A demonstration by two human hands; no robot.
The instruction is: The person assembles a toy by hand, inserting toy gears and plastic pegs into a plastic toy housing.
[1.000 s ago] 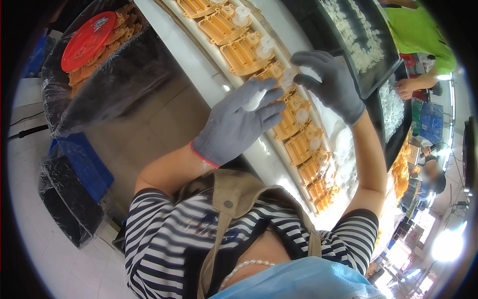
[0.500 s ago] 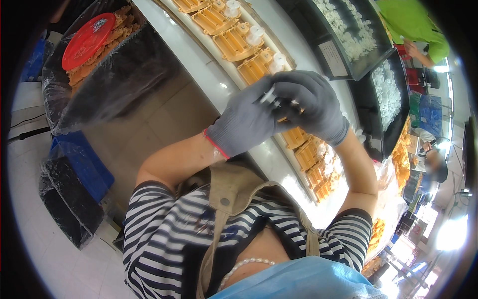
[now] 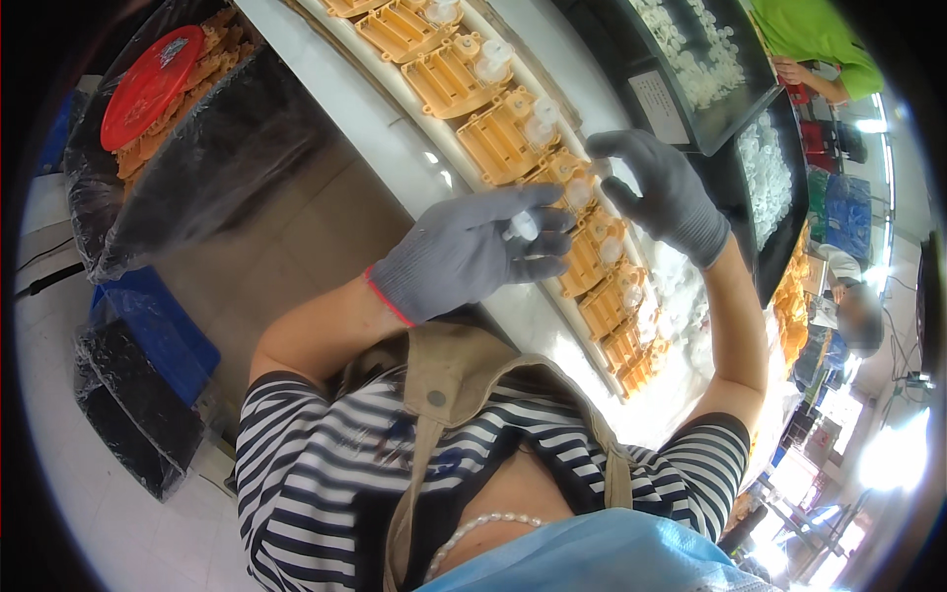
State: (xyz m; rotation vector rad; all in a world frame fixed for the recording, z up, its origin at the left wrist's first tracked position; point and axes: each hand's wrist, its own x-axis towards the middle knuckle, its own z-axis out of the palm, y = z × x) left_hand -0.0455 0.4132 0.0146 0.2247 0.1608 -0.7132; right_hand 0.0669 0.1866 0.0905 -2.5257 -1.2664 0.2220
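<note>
My left hand [image 3: 473, 247], in a grey knit glove with a red cuff edge, holds a small white plastic part [image 3: 523, 227] near the bases of its curled fingers. My right hand [image 3: 666, 192], also gloved in grey, is apart from it to the right, thumb and fingers curved with a gap between them. A bright white patch shows in that gap; whether it is a part or the surface behind, I cannot make out. Under and beyond my hands runs a row of orange-yellow plastic housings [image 3: 493, 138], several with clear or white round pieces [image 3: 493, 61] at their right ends.
Black bins of small white parts [image 3: 764, 183] stand at the right, one with a paper label [image 3: 659, 107]. Loose white parts lie by the row's near end. At left, a plastic-lined bin [image 3: 197, 168] holds orange pieces and a red lid [image 3: 153, 87]. A person in green [image 3: 819, 44] stands far right.
My hands were together around a small white part. They have parted, the right moving right and the left slightly left with a white part in it.
</note>
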